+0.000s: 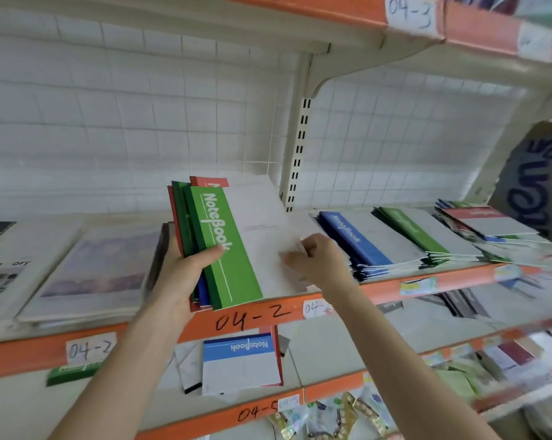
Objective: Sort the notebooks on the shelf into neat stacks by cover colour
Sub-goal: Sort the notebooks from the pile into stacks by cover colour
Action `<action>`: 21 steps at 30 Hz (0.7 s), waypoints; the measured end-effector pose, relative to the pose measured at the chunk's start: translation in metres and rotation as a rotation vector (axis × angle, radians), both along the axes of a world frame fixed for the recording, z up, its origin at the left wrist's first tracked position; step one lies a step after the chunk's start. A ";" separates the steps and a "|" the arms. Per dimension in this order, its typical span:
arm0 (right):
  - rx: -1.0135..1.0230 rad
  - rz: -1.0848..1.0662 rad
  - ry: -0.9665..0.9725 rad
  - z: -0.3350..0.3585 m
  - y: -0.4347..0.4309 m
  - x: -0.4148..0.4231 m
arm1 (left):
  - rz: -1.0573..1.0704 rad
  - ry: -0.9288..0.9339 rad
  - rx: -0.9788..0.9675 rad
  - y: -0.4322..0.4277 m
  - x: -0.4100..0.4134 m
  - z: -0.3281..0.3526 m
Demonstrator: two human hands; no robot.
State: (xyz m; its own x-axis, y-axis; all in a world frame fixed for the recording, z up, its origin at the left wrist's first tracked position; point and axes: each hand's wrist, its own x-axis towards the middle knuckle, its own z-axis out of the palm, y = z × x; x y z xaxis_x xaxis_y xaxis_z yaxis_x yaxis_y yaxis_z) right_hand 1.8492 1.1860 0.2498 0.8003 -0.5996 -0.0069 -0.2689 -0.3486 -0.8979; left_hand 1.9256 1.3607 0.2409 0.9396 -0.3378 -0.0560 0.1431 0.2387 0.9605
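Spanning mid-frame, the shelf point(442, 276) carries the mixed bundle of notebooks point(223, 249), tilted at centre, and a green stack point(411, 230) at right. The left hand point(182, 274) grips the bundle's spine side. The right hand point(319, 258) has its fingers curled on the top cover; whether they pinch it cannot be told. Peeling one notebook off squarely would suit.

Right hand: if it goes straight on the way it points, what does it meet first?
The right hand points left across the white cover of the green notebook; it would probably meet the left hand, whose thumb lies on the green band. Depth is unclear.
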 end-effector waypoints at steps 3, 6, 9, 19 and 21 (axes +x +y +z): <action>-0.020 -0.069 -0.053 -0.002 -0.034 -0.017 | -0.019 -0.010 -0.007 -0.041 -0.008 0.000; -0.275 -0.069 0.025 -0.002 -0.071 -0.035 | -0.039 -0.025 -0.031 -0.088 -0.021 0.002; -0.361 -0.071 0.046 0.004 -0.106 -0.049 | -0.038 -0.046 -0.039 -0.132 -0.037 0.005; -0.059 -0.090 -0.100 -0.008 -0.203 -0.068 | -0.021 -0.091 -0.041 -0.225 -0.068 0.008; 0.031 -0.102 -0.126 -0.010 -0.215 -0.070 | -0.012 -0.099 -0.034 -0.236 -0.072 0.007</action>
State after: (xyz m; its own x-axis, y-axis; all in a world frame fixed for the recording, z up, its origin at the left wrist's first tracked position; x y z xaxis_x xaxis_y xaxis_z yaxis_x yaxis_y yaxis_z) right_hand 1.7793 0.9713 0.2398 0.7311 -0.6786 0.0703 -0.1856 -0.2970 -0.9367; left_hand 1.8536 1.1248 0.2479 0.9357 -0.3496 0.0485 0.0510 0.2699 0.9615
